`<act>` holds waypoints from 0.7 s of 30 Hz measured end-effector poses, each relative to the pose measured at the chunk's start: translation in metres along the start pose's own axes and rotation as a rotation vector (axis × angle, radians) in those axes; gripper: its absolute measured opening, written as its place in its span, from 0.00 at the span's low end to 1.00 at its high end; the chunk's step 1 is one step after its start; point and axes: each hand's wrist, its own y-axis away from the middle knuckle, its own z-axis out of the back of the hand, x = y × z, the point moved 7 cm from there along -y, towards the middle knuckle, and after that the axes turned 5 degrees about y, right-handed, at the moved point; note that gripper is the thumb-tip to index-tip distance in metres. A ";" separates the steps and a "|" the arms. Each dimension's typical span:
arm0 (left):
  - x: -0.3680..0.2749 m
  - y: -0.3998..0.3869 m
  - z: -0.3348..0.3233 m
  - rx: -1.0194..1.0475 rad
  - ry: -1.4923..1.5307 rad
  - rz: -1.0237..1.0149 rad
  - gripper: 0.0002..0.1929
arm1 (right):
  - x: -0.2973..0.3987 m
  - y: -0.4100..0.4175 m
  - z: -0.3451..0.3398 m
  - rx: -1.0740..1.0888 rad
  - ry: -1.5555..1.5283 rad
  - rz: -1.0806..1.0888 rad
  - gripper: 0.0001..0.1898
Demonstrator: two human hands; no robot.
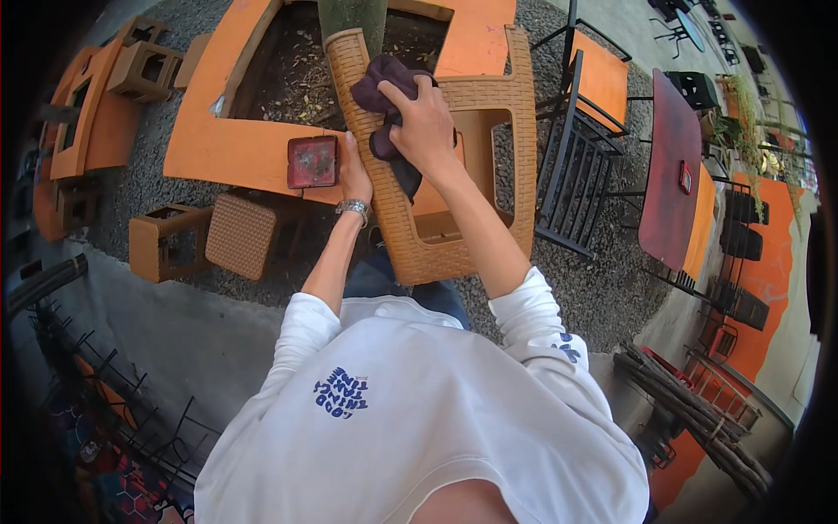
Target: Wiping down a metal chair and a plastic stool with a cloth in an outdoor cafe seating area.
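Observation:
A tan plastic stool (pixel 429 262) with a woven pattern is tipped on its side in front of me, its hollow underside partly in view. My left hand (pixel 355 173), with a metal watch at the wrist, grips the stool's left edge. In my right hand (pixel 425 124) is a bunched dark purple cloth (pixel 386 75), pressed against the woven face near that same edge. A darker fold of the cloth hangs below my fingers. Just left of my left hand, a worn red square tray (pixel 313 162) with a dark rim rests on the orange table (pixel 222 154).
The table surrounds a planter of soil (pixel 294 85) with a tree trunk (pixel 353 16). Tan stools (pixel 241 236) stand on gravel at the left. A black metal-framed chair (pixel 576 177) and a dark red table (pixel 674 170) are to the right. Bundled wooden poles (pixel 700 412) lie lower right.

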 end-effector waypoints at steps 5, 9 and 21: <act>-0.017 0.001 0.014 0.017 0.060 -0.029 0.46 | -0.129 0.006 0.053 -0.204 0.182 -0.382 0.27; -0.012 -0.002 0.000 0.018 -0.276 0.051 0.47 | -0.136 0.015 0.073 -0.137 0.263 -0.434 0.27; -0.015 0.006 -0.016 -0.051 -0.243 0.038 0.49 | -0.162 0.086 0.088 -0.268 0.123 -0.592 0.25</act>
